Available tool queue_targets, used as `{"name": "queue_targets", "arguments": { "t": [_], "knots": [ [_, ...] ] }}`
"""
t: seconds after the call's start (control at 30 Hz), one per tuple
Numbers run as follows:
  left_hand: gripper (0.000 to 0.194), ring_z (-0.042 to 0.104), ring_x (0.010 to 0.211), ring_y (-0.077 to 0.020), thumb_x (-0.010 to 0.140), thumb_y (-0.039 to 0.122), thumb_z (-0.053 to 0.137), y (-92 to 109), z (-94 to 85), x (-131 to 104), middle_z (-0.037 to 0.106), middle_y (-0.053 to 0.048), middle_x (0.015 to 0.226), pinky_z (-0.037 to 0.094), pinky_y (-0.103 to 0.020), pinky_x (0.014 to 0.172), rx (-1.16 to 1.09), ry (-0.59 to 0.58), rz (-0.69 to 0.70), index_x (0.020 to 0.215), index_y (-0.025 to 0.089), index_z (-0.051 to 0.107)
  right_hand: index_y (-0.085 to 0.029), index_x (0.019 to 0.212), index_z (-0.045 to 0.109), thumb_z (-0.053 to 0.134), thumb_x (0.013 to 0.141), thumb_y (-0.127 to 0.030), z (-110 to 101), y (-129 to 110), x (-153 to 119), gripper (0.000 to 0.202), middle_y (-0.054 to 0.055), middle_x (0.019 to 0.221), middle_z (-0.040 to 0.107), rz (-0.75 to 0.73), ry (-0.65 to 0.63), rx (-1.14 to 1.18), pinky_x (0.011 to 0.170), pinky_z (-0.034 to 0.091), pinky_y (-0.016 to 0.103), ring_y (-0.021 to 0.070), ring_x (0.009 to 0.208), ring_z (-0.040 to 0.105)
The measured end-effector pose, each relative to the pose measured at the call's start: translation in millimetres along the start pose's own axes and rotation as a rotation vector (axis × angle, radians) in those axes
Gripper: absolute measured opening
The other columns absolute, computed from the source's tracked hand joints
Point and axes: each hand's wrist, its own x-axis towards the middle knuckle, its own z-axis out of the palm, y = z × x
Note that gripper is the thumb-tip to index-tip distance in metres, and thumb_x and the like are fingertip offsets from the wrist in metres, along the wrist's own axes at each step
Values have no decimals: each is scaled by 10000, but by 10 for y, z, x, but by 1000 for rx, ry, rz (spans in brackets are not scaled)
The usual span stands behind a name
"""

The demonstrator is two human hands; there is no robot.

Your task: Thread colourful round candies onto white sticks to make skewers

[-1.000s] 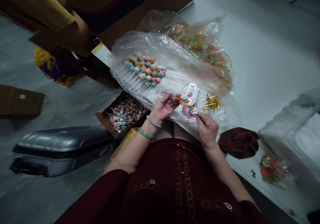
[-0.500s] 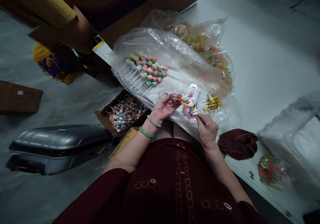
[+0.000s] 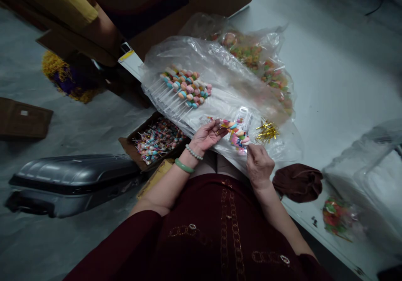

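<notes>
My left hand [image 3: 207, 136] is closed on a candy skewer [image 3: 239, 132] of coloured pieces in a printed clear wrapper. At the skewer's right end, my right hand [image 3: 260, 163] has its fingers pinched together, apparently on the wrapper's end; the fingertips are partly hidden. Beneath and behind the candy lie flat printed wrappers [image 3: 244, 117]. Gold twist ties [image 3: 267, 132] sit in a small heap to the right of them. Farther left, a pile of candy skewers [image 3: 189, 89] with white sticks rests on clear plastic sheeting [image 3: 216, 99].
Clear bags of coloured candy [image 3: 248, 55] lie at the back of the white table [image 3: 333, 84]. An open carton [image 3: 127, 151] of wrapped skewers stands below on the left, beside a grey suitcase [image 3: 75, 174]. A brown cloth [image 3: 297, 182] lies at right. Another person's arm [image 3: 105, 29] shows upper left.
My right hand's fingers have drawn slightly down and away from the skewer's end. My left hand keeps its hold in nearly the same place.
</notes>
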Motion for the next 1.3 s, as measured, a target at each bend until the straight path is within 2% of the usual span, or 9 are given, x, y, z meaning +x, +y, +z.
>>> {"name": "queue_targets", "arguments": {
  "t": [0.13,0.4,0.53,0.63,0.8,0.93,1.1,1.17,1.3],
  "knots": [
    [138,708,926,-199,904,178,567,-46,15,30,750,-89,884,485,-425,1007,42,11,76,863,119,685,-222,905,717,478,887,-170,0,25,-33,245,63,834,682,-82,7,-164,640,353,270,163,720,571],
    [121,700,765,-147,875,128,594,-38,75,43,731,-52,786,526,-357,926,107,65,194,791,112,680,-232,942,731,476,884,-164,-51,43,-55,270,85,884,704,-119,19,-100,690,403,280,175,760,593],
    [107,705,786,-161,865,149,613,-34,30,29,736,-80,816,533,-334,906,186,-20,176,849,100,707,-239,920,735,495,889,-197,-44,69,-37,245,73,884,714,-85,-10,-18,689,433,267,169,766,617],
    [131,707,802,-178,866,159,611,-3,-9,21,738,-109,838,547,-325,872,251,-89,131,884,82,715,-231,873,728,541,889,-261,-32,88,-12,190,54,830,706,32,-55,221,698,468,271,168,760,632],
    [72,691,710,-143,835,115,634,41,-10,17,725,-72,790,551,-310,845,281,-6,123,813,90,698,-199,823,720,651,784,-360,-22,83,28,180,3,691,667,436,-171,655,619,484,280,151,628,595],
    [81,689,731,-144,818,149,671,19,31,-28,730,-84,815,539,-298,851,364,-103,89,849,87,713,-173,808,704,653,748,-366,-28,26,71,209,-40,549,579,632,-401,834,433,330,223,82,427,402],
    [135,683,750,-143,808,202,696,-10,100,-107,732,-83,827,531,-265,818,429,-118,86,874,88,727,-185,757,630,620,729,-401,22,-52,96,218,-48,492,559,751,-541,987,370,206,211,68,353,306],
    [158,683,749,-149,803,228,707,-29,117,-124,730,-84,820,532,-277,813,416,-105,95,874,88,724,-191,730,622,595,747,-403,50,-63,66,214,-46,491,552,697,-470,906,392,251,216,80,371,344],
    [161,669,692,-128,768,215,745,-116,119,-125,721,-62,783,532,-272,793,391,-57,114,870,96,711,-212,768,673,566,816,-352,70,-84,-55,183,-7,598,620,337,-135,426,568,386,239,135,568,543]
  ]
}}
